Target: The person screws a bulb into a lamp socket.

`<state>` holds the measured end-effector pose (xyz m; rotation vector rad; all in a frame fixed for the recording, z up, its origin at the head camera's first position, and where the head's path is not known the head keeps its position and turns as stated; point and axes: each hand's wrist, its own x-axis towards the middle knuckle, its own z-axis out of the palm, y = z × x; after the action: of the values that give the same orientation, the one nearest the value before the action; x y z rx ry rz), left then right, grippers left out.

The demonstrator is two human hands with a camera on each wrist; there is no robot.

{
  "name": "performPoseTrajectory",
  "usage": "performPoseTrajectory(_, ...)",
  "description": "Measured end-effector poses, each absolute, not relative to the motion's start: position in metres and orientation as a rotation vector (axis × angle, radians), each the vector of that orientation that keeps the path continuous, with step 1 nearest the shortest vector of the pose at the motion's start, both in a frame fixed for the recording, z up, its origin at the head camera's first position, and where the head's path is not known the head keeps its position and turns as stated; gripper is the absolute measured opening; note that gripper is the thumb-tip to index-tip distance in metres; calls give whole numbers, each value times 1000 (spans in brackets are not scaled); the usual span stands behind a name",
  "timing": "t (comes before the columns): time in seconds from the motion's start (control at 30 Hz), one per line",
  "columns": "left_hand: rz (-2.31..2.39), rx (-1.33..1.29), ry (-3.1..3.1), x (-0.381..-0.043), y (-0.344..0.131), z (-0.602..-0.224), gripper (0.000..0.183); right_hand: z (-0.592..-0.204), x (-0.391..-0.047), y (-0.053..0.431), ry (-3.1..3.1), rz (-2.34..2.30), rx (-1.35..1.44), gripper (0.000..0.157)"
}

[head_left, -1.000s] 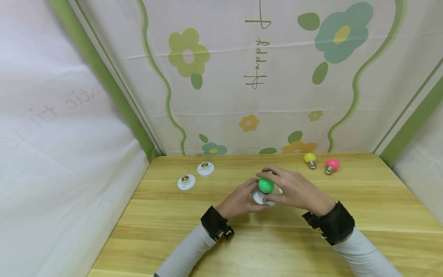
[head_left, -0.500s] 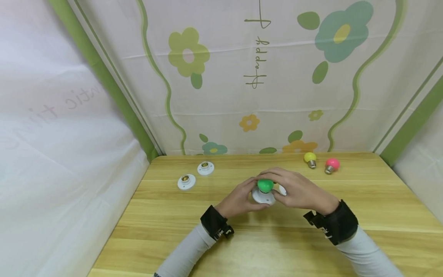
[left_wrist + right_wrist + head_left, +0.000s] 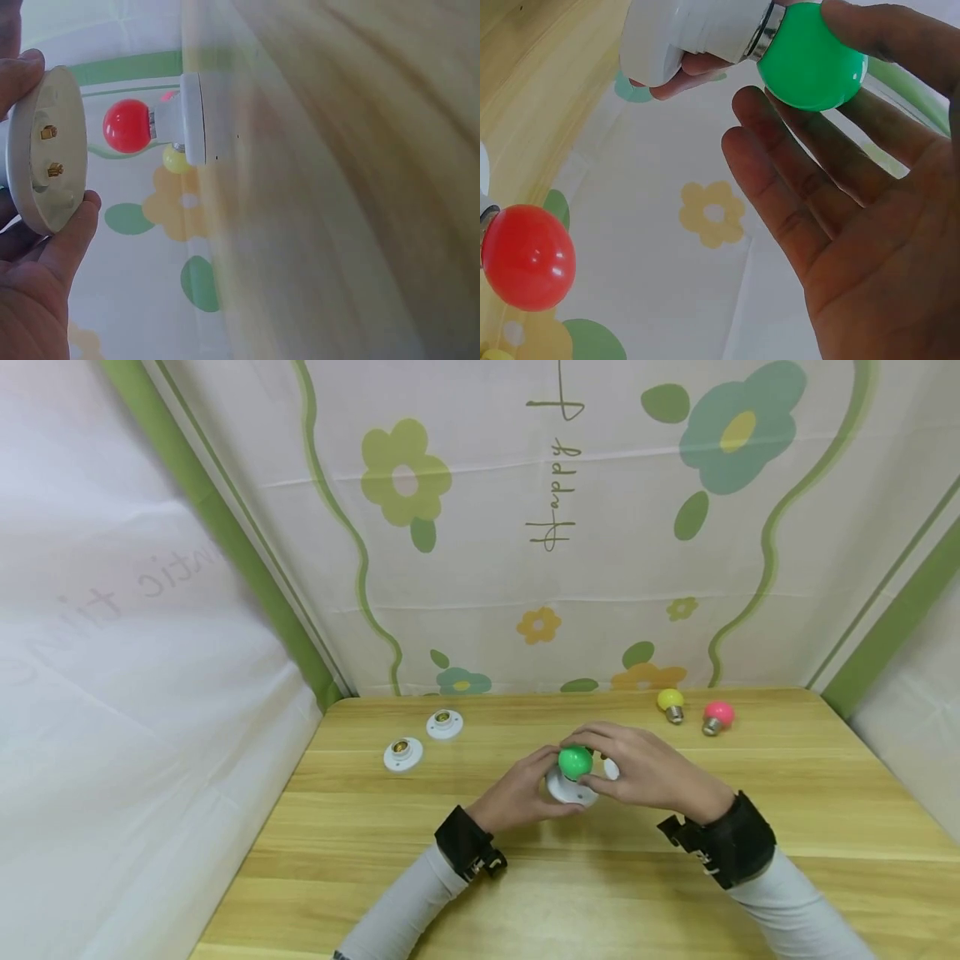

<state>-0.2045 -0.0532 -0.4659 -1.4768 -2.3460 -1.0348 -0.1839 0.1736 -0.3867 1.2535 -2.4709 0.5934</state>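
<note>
My left hand point(image 3: 513, 793) holds a round white lamp holder point(image 3: 568, 791) by its rim. In the left wrist view its underside shows two brass screws, and it is raised above the table. A green light bulb point(image 3: 575, 763) sits in its socket, the metal collar point(image 3: 766, 34) showing between glass and holder in the right wrist view. Thumb and fingers of my right hand point(image 3: 648, 770) pinch the green bulb. Behind the right hand, a red bulb point(image 3: 126, 126) stands in another white holder point(image 3: 193, 118); in the head view, the hand hides most of it.
Two white lamp holders point(image 3: 403, 754) without bulbs lie at the table's back left. At the back right lie a yellow bulb point(image 3: 670, 700) and a pink bulb point(image 3: 719, 714). A flower-printed curtain point(image 3: 480, 560) rises behind the wooden table point(image 3: 337, 860).
The right hand's fingers have shifted round the green bulb, and its thumb has drawn back to the right. The left hand keeps holding the lamp holder in nearly the same place.
</note>
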Motion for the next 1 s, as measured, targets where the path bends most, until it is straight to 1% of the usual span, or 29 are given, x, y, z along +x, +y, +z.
performPoseTrajectory(0.23,-1032,-1482,-2354,-203,-52,-464,70,-388,-186,175,-2477,542,1207,42)
performPoseTrajectory(0.33,-1032,-1481,-2357,-203,-52,-464,70,-388,-186,174,-2453,529,1218,47)
performPoseTrajectory(0.47,-1046,-1486,-2359,-203,-52,-464,75,-388,-187,172,-2378,552,1308,53)
performPoseTrajectory(0.67,-1091,-1462,-2370,-204,-54,-465,81,-386,-186,171,-2321,593,1422,46)
performPoseTrajectory(0.87,-1125,-1454,-2351,-202,-54,-463,82,-387,-186,172,-2325,633,1441,52)
performPoseTrajectory(1.0,-1128,-1451,-2348,-202,-55,-462,82,-387,-186,173,-2335,619,1433,52)
